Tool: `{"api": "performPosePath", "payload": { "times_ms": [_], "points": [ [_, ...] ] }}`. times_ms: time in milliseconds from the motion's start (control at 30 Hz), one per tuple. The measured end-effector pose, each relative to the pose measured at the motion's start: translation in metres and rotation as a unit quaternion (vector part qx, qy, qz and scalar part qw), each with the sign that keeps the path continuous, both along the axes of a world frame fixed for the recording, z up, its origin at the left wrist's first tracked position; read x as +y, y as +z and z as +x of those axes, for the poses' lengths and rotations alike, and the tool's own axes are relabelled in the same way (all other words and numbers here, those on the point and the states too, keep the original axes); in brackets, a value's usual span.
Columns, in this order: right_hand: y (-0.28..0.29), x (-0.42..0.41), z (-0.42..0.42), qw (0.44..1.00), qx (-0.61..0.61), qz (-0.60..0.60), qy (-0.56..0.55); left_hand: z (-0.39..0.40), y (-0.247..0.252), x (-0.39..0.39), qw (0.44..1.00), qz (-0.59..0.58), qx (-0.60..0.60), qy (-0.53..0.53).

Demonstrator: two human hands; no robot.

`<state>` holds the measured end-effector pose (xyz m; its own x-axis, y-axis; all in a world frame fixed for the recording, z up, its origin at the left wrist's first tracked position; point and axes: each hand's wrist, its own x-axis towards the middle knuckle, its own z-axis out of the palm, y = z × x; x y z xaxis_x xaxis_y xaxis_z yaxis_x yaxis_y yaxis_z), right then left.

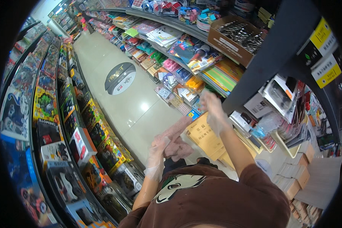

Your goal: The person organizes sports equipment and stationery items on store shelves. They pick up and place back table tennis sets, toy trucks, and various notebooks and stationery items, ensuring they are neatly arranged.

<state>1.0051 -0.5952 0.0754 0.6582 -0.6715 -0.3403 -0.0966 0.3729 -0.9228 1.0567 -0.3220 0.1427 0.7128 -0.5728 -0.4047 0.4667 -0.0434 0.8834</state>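
My left hand wears a thin clear plastic glove and grips a dusty-pink cloth. The cloth hangs down in folds over the aisle, and one part of it stretches towards the right. My right hand, gloved the same way, is raised beside the lower shelf goods; its fingers look bent but are blurred, and I cannot tell whether they hold anything. Below that hand lie yellow paper-covered pads bearing writing. Small boxed goods and an orange plastic-wrapped pack are close to its fingers.
A toy shelf runs along the left of the tiled aisle, which has a round floor sticker. At right, a dark shelf upright stands by a cardboard box of metal clips. Stacked cartons lie lower right.
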Motion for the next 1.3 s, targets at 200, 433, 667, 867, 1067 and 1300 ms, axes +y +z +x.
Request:
{"api": "performPosePath", "payload": {
  "times_ms": [200, 433, 667, 867, 1067, 1300],
  "points": [
    [0.010, -0.068, 0.117, 0.955, -0.054, 0.094, -0.277, 0.118, -0.020, 0.083, 0.991, -0.006, -0.053, 0.123],
    [0.010, -0.118, 0.097, 0.947, -0.094, -0.207, -0.228, 0.233, -0.018, 0.136, 0.976, 0.064, 0.088, 0.188],
    [0.015, -0.138, 0.118, 0.918, 0.134, -0.147, -0.344, 0.313, -0.028, 0.079, 0.989, 0.047, 0.046, 0.134],
    [0.002, -0.180, 0.124, 0.772, 0.507, -0.294, -0.245, 0.387, -0.056, 0.028, 0.998, 0.003, -0.024, 0.059],
    [0.011, -0.194, 0.144, 0.815, 0.479, -0.293, -0.140, 0.432, -0.037, -0.039, 0.997, 0.069, -0.032, -0.004],
    [0.016, -0.194, 0.149, 0.777, 0.521, -0.305, -0.178, 0.451, -0.052, -0.099, 0.995, 0.014, -0.003, -0.096]
  ]
}}
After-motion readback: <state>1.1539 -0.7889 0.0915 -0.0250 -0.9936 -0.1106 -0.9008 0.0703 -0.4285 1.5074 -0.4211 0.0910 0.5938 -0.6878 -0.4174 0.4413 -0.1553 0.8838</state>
